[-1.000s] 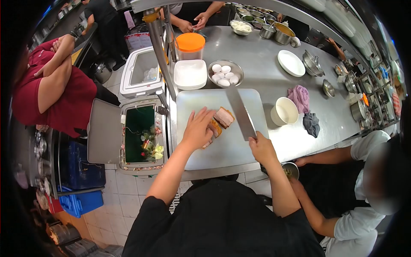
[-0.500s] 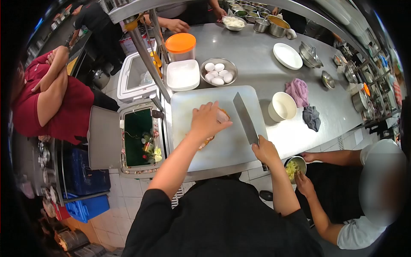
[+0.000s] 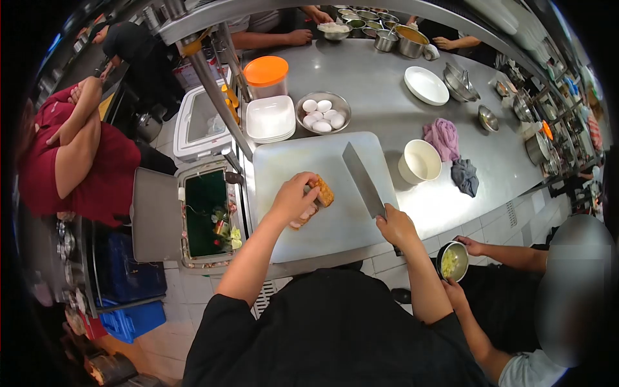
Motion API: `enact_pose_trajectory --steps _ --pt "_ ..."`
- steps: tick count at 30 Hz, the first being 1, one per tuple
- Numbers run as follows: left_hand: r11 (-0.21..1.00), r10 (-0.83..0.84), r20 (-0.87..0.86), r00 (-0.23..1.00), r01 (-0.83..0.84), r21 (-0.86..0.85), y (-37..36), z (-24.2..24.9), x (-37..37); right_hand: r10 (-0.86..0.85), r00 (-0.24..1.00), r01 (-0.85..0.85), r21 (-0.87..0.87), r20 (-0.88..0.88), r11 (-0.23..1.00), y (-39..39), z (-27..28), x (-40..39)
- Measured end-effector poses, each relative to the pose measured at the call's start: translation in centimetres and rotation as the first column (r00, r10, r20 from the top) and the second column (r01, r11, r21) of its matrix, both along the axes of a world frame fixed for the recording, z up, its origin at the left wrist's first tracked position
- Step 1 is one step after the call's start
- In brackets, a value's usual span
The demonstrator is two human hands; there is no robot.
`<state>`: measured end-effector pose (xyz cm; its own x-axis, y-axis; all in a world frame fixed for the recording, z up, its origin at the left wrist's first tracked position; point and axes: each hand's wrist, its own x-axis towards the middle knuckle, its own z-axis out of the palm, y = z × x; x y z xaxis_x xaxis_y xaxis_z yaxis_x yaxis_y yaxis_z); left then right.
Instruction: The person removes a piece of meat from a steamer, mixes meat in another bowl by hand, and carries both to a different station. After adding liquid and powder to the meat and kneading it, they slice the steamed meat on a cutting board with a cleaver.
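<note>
Holding a brown, crusty slab of meat (image 3: 317, 197) on the white cutting board (image 3: 309, 161), the left hand (image 3: 293, 198) curls around it. The right hand (image 3: 395, 224) grips a big steel cleaver (image 3: 363, 180) tightly.

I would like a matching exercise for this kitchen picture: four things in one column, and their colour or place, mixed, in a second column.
Things:
1. cleaver
2. eggs
3. container lid
4. piece of meat

Descriptions:
A. orange
B. in a metal bowl
C. under the left hand on the cutting board
D. held by the right hand

Pairs: 1-D, 2-B, 3-A, 4-C
</note>
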<state>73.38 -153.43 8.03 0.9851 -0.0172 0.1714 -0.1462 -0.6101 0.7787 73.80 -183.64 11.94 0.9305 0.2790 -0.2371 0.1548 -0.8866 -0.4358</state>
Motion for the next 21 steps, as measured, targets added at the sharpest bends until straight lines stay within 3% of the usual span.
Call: enact_pose_trajectory --steps 2,4,8,13,21 --pt "0.995 0.011 -0.040 0.999 -0.015 -0.098 0.2 -0.1 0.1 0.006 0.999 -0.005 -0.029 0.036 1.000 0.6 0.8 0.0" --pt "0.995 0.078 0.035 0.996 -0.075 -0.064 0.1 0.0 -0.1 0.050 0.995 -0.049 -0.007 0.086 0.999 1.1 2.4 -0.5" --pt "0.997 0.058 0.065 0.996 -0.055 -0.048 0.4 0.4 -0.2 0.130 0.982 -0.136 0.037 0.141 0.990 2.9 6.5 -1.5" --pt "0.999 0.014 0.065 0.998 -0.011 -0.053 0.9 0.4 0.0 0.320 0.944 -0.308 -0.137 0.078 0.941 4.9 10.2 -1.9" --pt "0.999 0.013 0.120 0.993 -0.008 -0.042 0.8 0.4 -0.2 0.416 0.909 -0.395 -0.256 0.033 0.882 6.5 13.3 -2.3"
